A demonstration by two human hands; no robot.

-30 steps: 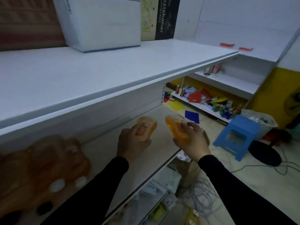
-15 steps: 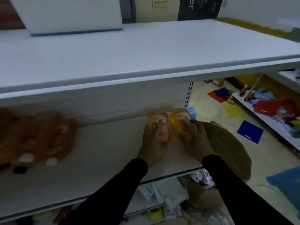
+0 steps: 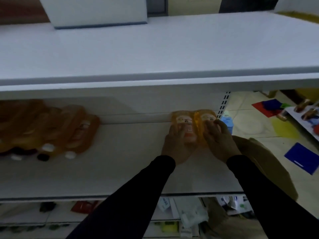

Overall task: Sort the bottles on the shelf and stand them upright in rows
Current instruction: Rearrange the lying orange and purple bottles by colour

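Two orange bottles stand side by side at the back right of the white middle shelf [image 3: 120, 169], against its back wall. My left hand [image 3: 176, 144] is wrapped around the left bottle [image 3: 183, 121]. My right hand [image 3: 219, 140] grips the right bottle [image 3: 205, 118]. The two bottles touch each other. Their lower parts are hidden behind my fingers. At the shelf's left end lies a heap of several orange bottles [image 3: 51, 130] on their sides, caps toward me, blurred.
A broad white upper shelf [image 3: 155, 54] overhangs the work area, with a white box [image 3: 96, 12] on it. A tan sack [image 3: 264, 163] sits off the shelf's right end. Coloured sheets [image 3: 302, 157] litter the floor; a lower shelf [image 3: 103, 214] holds packets.
The view swung left and down onto the shelf. Both hands carried their bottles from mid-air to the back right of the shelf and set them together against the wall.
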